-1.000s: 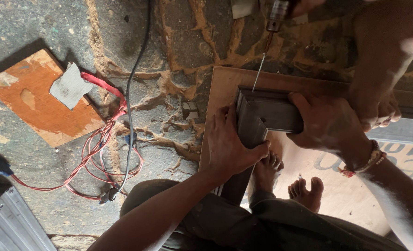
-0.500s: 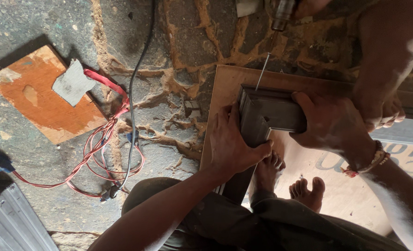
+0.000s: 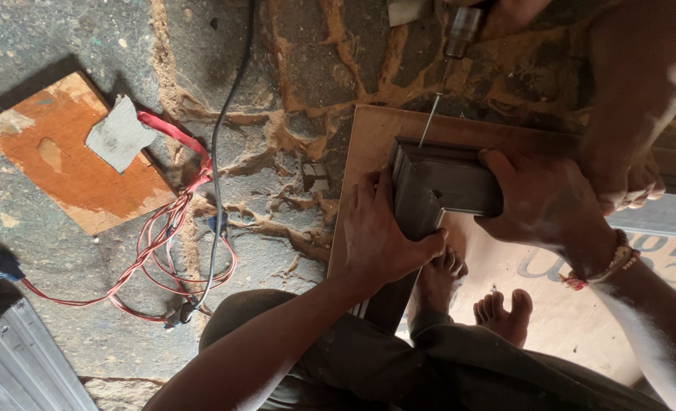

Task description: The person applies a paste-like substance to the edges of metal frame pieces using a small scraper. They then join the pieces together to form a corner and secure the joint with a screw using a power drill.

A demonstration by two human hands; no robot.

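Head cam looking straight down: left hand (image 3: 380, 232) is clamped on the mitred corner of a dark metal frame (image 3: 437, 190), right hand (image 3: 543, 205) gripping its other side. Frame sits on a plywood board (image 3: 368, 137) on the stone floor (image 3: 292, 91), drill bit (image 3: 429, 120) touching its top edge.

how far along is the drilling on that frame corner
Done: the two dark frame pieces meet at a mitred corner on the plywood board. In hand: the left hand and right hand press the corner together while another person's drill sets its bit at the outer edge. Left: how deep the bit sits cannot be told.
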